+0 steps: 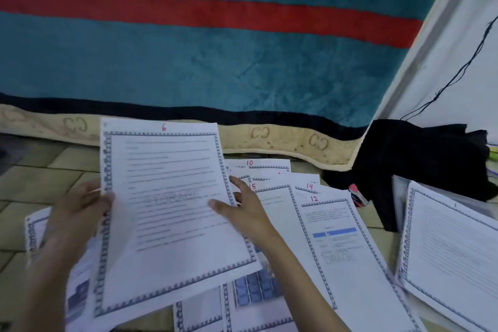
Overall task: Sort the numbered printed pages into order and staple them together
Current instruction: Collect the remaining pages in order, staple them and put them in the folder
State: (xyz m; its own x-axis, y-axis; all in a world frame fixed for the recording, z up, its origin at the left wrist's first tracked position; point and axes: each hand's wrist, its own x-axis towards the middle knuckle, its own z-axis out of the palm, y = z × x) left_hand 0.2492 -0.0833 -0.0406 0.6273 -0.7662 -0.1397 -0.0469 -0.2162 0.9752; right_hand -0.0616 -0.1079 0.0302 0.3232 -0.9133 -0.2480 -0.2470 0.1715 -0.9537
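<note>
Page 6 (172,213) held up off the floor at centre, tilted slightly. Left hand (80,207) gripping its 9 o'clock edge, thumb on the face; right hand (242,207) pinching the 3 o'clock edge, fingers behind. At 3 o'clock, fanned on the floor: pages 10 (265,165), 14 (310,187), 12 (339,237). Black cloth (420,164) at 2 o'clock.

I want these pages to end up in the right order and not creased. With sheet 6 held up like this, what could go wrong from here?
Page 6 is pinched only at its side edges by the left hand and right hand; it already bows, so it may crease. The loose pages on the floor, such as 12 and 14, overlap in a fan, so numbers are partly hidden and one could be skipped. A separate sheet lies apart on the right and might be forgotten.
</note>
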